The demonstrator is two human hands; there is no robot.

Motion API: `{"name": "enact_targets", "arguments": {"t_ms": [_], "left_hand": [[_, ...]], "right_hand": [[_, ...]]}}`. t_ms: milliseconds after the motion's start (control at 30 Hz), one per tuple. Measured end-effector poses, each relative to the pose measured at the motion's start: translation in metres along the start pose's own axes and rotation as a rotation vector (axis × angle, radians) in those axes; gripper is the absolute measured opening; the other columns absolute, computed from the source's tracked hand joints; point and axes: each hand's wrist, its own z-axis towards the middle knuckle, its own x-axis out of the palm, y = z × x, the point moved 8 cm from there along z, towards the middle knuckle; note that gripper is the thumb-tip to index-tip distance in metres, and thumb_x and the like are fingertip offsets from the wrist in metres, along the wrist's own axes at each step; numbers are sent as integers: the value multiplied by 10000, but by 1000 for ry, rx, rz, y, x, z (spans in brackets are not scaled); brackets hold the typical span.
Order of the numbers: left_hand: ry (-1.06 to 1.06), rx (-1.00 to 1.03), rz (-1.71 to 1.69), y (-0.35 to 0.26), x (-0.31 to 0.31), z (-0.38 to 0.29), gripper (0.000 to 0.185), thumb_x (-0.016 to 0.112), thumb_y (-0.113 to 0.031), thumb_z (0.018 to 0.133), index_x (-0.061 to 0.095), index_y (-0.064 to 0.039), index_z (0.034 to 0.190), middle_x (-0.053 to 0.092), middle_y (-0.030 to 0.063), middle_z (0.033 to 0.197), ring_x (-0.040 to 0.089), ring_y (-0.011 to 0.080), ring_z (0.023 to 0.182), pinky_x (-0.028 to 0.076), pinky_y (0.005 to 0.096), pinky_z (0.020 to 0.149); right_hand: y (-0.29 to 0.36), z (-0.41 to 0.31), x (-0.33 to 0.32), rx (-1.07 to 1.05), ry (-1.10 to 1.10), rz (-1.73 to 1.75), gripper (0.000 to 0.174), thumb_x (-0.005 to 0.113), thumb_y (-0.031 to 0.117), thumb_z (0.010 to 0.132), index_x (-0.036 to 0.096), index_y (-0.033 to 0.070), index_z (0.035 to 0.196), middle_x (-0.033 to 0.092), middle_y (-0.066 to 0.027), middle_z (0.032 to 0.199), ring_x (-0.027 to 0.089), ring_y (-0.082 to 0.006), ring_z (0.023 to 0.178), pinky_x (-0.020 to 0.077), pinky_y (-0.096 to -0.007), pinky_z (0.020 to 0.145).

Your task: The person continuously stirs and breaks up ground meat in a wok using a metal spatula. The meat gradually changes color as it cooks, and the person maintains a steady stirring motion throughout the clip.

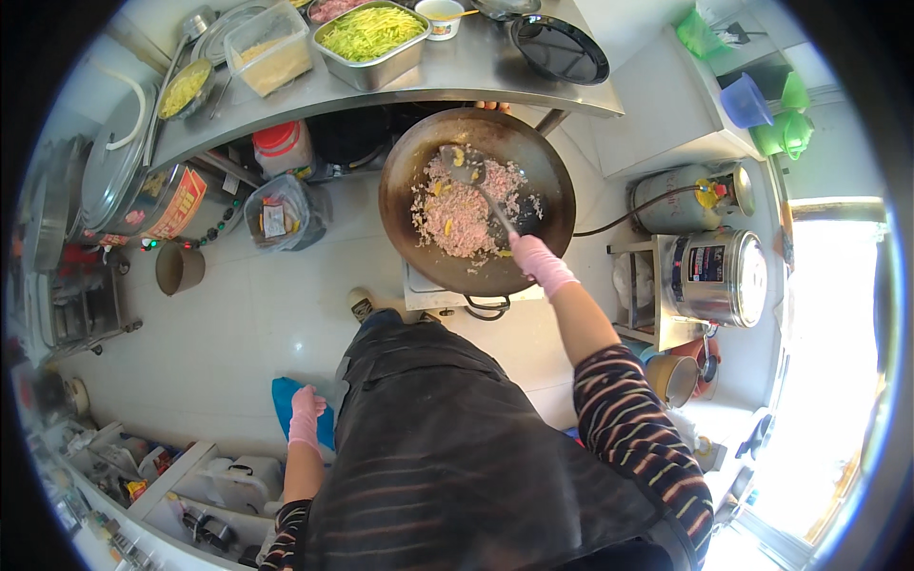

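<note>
My right hand [537,258], in a pink glove, grips the handle of a metal wok spatula [464,165]. The spatula's blade rests among pale pink minced meat [460,218] in a large, darkened wok [403,168]. Yellow pieces are scattered through the mince. Low at my left side, my left hand [307,408], also gloved in pink, has its fingers curled. A blue bag or cloth [283,401] shows behind that hand; whether the fingers hold it is unclear. The wok sits over a burner stand [423,287], which it mostly hides.
Above the wok runs a steel counter [471,71] with shredded green vegetables [371,32], a plastic tub [268,53] and a black pan [560,50]. What look like another person's fingertips [493,106] show at its edge. A gas cylinder [668,200] and hose stand right; a lined bin [278,214] left.
</note>
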Motion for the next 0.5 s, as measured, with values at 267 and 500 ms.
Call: {"name": "enact_targets", "arguments": {"t_ms": [267,500], "left_hand": [[-30,105,-19,-19,4,-34,267,432,-261,783,487,-68,959,552,111,651,492,190,452,400,302,404],[-26,-164,-88,57,-9,0,182,457,-186,756,479,-19,824,550,169,624,472,247,413,365,342,356]], "right_hand": [[-64,-24,7,-323,-92,-724,370,312,337,870,547,59,939,583,-141,905,566,-295,847,449,-395,730],[-69,3,-44,-125,-230,-624,469,271,368,883,590,24,887,596,-151,888,571,-290,854,453,-366,735]]}}
